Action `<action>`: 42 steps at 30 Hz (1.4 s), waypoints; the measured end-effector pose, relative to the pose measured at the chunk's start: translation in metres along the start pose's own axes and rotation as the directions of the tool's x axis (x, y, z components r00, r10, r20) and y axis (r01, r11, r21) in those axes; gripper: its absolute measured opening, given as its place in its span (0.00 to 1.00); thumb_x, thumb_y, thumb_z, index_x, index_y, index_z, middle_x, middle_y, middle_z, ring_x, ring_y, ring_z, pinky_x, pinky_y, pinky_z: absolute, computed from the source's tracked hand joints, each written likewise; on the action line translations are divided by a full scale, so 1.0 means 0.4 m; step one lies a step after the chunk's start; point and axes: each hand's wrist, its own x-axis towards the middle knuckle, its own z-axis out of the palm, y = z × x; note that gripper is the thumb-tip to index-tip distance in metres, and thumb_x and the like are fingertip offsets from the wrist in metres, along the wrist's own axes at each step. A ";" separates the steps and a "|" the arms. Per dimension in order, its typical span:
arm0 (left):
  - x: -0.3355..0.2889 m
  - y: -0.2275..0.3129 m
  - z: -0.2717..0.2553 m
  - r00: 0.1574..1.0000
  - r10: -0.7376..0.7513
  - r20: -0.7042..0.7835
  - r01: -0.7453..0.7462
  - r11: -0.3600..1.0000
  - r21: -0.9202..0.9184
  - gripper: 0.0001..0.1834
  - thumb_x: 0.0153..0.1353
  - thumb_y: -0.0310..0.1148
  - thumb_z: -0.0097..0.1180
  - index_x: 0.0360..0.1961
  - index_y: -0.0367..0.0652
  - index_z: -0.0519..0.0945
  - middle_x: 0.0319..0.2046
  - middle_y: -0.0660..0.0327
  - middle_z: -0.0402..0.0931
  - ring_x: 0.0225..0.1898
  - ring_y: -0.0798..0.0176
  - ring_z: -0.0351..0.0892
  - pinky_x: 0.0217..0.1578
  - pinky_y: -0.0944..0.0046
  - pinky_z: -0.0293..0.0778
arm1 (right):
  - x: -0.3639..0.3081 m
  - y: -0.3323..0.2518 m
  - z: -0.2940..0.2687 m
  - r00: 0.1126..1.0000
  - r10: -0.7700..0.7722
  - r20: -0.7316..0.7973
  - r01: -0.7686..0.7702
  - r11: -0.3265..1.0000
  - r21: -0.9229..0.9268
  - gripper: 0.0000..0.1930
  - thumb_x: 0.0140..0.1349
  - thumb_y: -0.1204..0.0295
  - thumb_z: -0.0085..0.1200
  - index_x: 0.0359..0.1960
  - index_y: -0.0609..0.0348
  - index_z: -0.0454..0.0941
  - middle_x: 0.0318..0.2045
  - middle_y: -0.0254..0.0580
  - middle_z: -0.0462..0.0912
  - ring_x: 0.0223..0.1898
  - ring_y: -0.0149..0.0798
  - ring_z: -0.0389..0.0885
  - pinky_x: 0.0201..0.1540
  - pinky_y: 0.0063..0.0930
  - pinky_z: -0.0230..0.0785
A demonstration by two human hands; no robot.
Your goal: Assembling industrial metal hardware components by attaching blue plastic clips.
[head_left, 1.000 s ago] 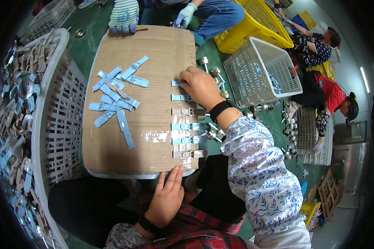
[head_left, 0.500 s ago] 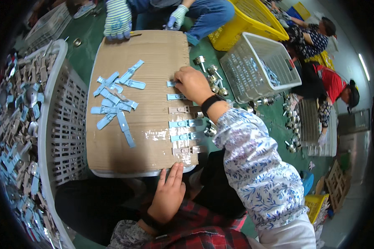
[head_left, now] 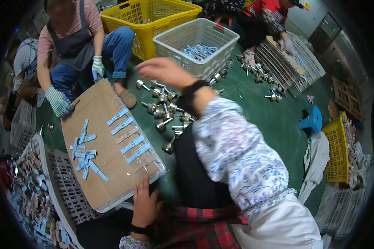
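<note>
My right hand (head_left: 166,72) is raised over the floor beside the grey crate, fingers stretched out and slightly blurred, with nothing visible in it. My left hand (head_left: 145,207) rests with extended fingers at the near edge of the cardboard sheet (head_left: 97,120). Along the cardboard's right side lies a row of flat plastic strips, mostly light blue (head_left: 132,144), two of them brownish (head_left: 127,135). A loose pile of blue strips (head_left: 85,154) lies on its left part. Several shiny metal cup-shaped pieces with stems (head_left: 162,97) are scattered on the floor below my right hand.
The grey crate (head_left: 195,66) holds blue strips, with a yellow crate (head_left: 149,31) behind. At left stands a filled basket (head_left: 66,174). Across the cardboard sits a co-worker with striped gloves (head_left: 58,101); another person (head_left: 274,20) works far right. A blue stool (head_left: 311,120) stands right.
The view has swung right and up. My right hand has left the far end of the strip row and moved out over the floor. My left hand stays at the near edge.
</note>
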 end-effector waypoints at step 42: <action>0.011 0.006 -0.005 1.000 0.008 0.027 -0.011 0.996 0.084 0.19 0.55 0.35 0.64 0.45 0.35 0.80 0.70 0.38 0.53 0.70 0.34 0.53 0.68 0.45 0.55 | -1.171 0.467 -0.040 0.032 0.714 -0.699 0.020 0.699 0.715 0.24 0.67 0.40 0.46 0.39 0.48 0.79 0.27 0.29 0.80 0.27 0.30 0.78 0.23 0.25 0.66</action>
